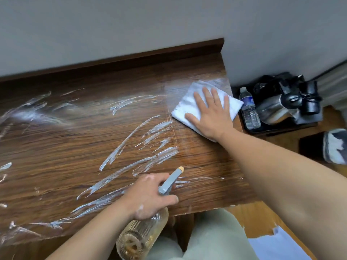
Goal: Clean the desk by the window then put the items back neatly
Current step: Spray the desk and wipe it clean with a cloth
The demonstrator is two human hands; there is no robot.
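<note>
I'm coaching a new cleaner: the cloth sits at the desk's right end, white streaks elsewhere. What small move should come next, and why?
Probably slide the white cloth leftward under the flat right hand into the nearest white streaks. The desk looks wiped only around the cloth, while streaks cover its middle and left. The left hand grips the spray bottle; more spray seems unneeded.

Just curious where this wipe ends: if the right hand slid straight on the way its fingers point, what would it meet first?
The right hand, flat on the cloth, would probably meet the desk's raised back lip by the wall; nothing seems to lie between.
</note>
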